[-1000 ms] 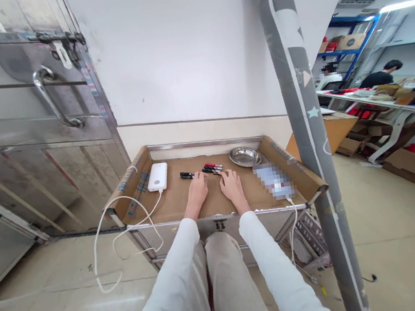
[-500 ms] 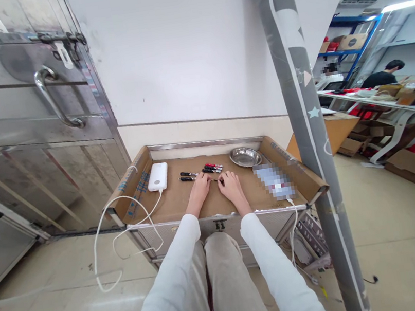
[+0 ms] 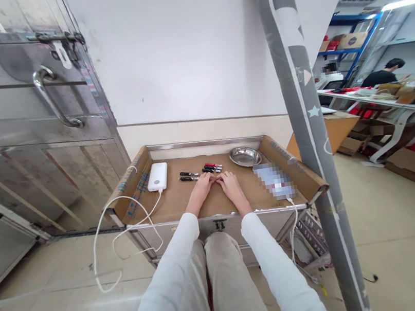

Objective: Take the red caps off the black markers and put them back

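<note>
My left hand (image 3: 201, 189) and my right hand (image 3: 231, 186) meet at the fingertips over the cardboard-lined tabletop (image 3: 184, 208). The fingers of both are pinched together; whatever is between them is hidden or too small to make out. Just beyond the fingertips lies a group of black pens (image 3: 209, 169) with red pens (image 3: 213, 165) behind. Two more black pens (image 3: 188, 174) lie apart, to the left of that group and beside my left hand. A round metal bowl (image 3: 245, 156) stands at the back right, beyond my right hand.
A white power bank (image 3: 157, 176) with a white cable (image 3: 153, 210) lies at the left. On the right is a blurred phone-like device (image 3: 273, 181) with a cable. A tall grey roll (image 3: 302, 110) leans against the right end. Two people sit farther off at the right.
My hands have drawn together: the gap between their fingertips, where a small dark thing showed, has closed. The pens, bowl and power bank lie as before.
</note>
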The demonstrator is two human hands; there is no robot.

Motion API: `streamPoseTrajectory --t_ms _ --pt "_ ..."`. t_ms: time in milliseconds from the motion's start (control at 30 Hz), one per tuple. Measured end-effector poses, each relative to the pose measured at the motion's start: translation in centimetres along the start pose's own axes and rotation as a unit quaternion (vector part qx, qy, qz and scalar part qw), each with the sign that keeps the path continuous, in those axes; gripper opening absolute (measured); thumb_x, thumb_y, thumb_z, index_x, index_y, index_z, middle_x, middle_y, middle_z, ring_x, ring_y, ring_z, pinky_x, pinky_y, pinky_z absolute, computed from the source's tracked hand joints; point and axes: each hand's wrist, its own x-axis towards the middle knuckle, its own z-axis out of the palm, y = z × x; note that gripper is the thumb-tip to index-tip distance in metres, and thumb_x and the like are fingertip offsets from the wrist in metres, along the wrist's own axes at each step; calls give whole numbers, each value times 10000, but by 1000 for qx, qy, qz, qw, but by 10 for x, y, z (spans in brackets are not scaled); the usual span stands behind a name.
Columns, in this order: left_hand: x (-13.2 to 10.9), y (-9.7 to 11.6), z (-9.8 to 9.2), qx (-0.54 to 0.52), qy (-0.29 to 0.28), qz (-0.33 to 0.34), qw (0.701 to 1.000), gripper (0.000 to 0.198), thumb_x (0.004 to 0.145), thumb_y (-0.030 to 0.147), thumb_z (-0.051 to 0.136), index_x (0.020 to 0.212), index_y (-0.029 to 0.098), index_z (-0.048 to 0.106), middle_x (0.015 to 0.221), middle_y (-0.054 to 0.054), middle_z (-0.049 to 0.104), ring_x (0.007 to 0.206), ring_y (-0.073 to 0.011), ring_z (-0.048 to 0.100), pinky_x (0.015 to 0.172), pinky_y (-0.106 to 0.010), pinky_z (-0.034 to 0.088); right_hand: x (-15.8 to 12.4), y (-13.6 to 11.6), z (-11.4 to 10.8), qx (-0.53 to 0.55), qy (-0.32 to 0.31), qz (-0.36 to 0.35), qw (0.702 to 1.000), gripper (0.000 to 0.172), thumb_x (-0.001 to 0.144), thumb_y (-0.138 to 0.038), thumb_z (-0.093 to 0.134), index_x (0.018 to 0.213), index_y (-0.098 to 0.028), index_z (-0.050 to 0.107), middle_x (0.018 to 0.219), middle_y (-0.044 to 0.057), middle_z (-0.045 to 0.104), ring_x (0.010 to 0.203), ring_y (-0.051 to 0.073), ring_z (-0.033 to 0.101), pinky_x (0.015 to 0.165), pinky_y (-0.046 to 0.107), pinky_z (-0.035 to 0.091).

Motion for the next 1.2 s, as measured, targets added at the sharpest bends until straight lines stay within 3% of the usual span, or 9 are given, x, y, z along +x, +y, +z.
streamPoseTrajectory --t_ms 133,300,467,633,900,1000,1200 --pt "2 3 1 34 11 9 999 272 913 125 364 1102 170 554 1107 -95 623 1062 -184 579 954 -361 465 0 -1 0 -24 2 9 1000 216 950 -251 439 978 -188 643 981 85 615 951 225 509 829 317 349" --pt "12 10 6 141 -10 35 989 445 894 100 332 1318 149 455 1399 -134 477 1318 -205 412 1086 -404 335 -1 -3 -6 -56 70 59 994 233 956 -245 422 1047 -192 631 1003 91 597 930 212 508 826 311 346" --pt "13 17 6 183 -21 22 983 267 920 219 430 1147 162 558 1209 -124 598 1174 -238 515 1006 -416 371 -2 -1 -10 -67 107 111 986 264 968 -267 393 1060 -202 631 976 89 619 903 214 517 807 317 333" --pt "5 22 1 175 -27 22 984 152 923 294 482 944 177 577 1026 -80 623 1039 -224 554 944 -387 381 -4 -1 -11 -60 94 144 983 270 968 -246 387 1050 -195 639 934 98 657 881 212 540 786 320 317" --pt "0 29 -4 195 19 4 981 156 938 295 465 970 166 545 1005 -73 618 948 -205 584 869 -335 423 -7 -6 -16 -23 80 60 995 271 963 -257 399 1044 -209 654 989 84 690 903 207 578 809 318 342" --pt "-2 31 -6 191 31 -2 981 170 949 295 439 961 166 550 981 -71 622 902 -196 592 829 -317 437 -7 -8 -18 26 62 18 998 302 960 -234 375 1130 -214 624 1035 79 691 910 204 595 833 321 375" --pt "-17 40 -15 231 129 -68 962 189 954 274 410 1028 178 554 977 -96 630 961 -235 563 862 -365 431 -6 -15 -18 122 17 -60 991 539 910 -182 385 1441 -232 304 1285 64 585 1152 175 536 945 309 415"
